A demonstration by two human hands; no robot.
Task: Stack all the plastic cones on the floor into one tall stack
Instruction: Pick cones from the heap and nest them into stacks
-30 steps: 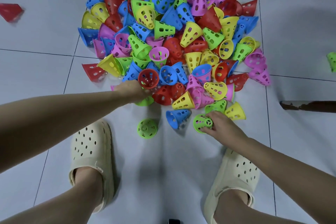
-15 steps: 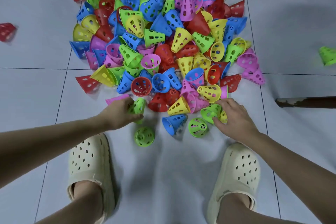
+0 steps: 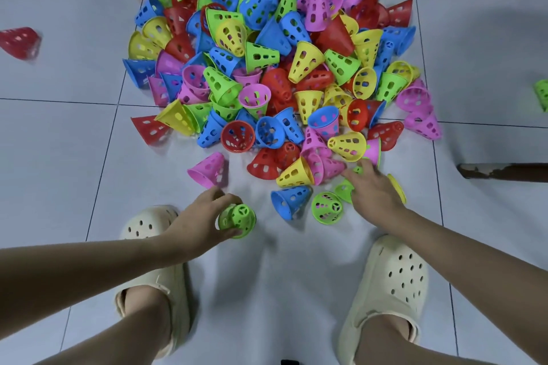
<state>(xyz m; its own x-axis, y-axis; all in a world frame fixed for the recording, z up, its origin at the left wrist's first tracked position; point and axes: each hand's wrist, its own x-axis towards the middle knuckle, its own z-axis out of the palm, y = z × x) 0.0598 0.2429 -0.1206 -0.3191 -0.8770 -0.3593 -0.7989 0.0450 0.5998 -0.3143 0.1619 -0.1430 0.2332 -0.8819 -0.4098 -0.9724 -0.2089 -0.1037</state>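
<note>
2 hands work: left hand (image 3: 204, 216) grips upright green cone (image 3: 237, 221), tip up; right hand (image 3: 374, 191) spread flat.

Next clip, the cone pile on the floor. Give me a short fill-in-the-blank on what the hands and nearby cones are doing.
1. The left hand grips a cone coloured ____.
2. The right hand reaches to the pile's near edge with its fingers ____, gripping nothing.
3. Between the hands, a ____ cone lies on its side.
4. Both feet wear cream ____ with holes.

Missing words: green; straight; blue; clogs
</note>
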